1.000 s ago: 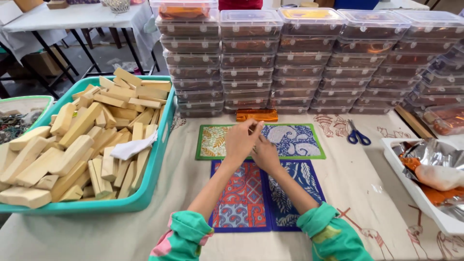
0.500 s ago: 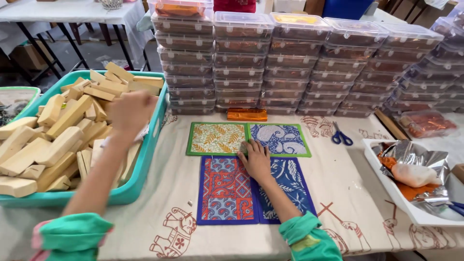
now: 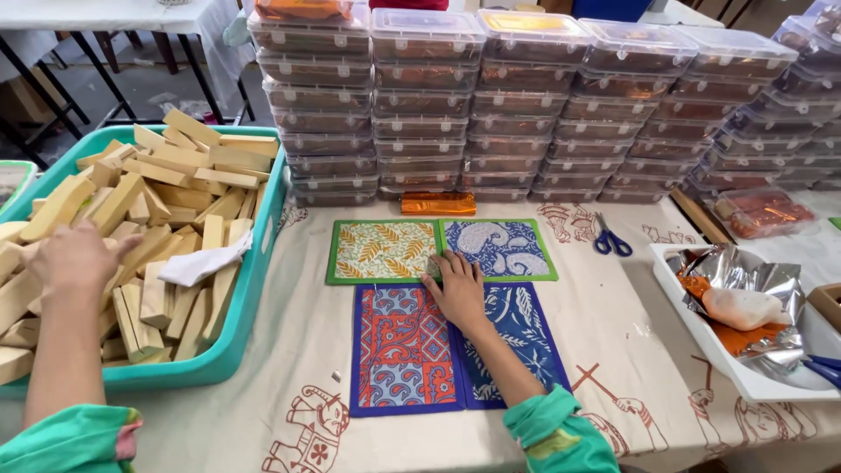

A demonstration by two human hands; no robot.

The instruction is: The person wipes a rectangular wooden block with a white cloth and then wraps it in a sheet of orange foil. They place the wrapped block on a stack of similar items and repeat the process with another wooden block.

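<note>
left hand (image 3: 77, 260) spread open over the wooden blocks (image 3: 166, 210) in the teal bin (image 3: 250, 289) at left — right hand (image 3: 457, 289) flat, fingers open, on the patterned mats (image 3: 412, 346) at centre near the table edge.

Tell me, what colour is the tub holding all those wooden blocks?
The tub is teal, seen in the head view; the left hand reaches over its blocks.
</note>
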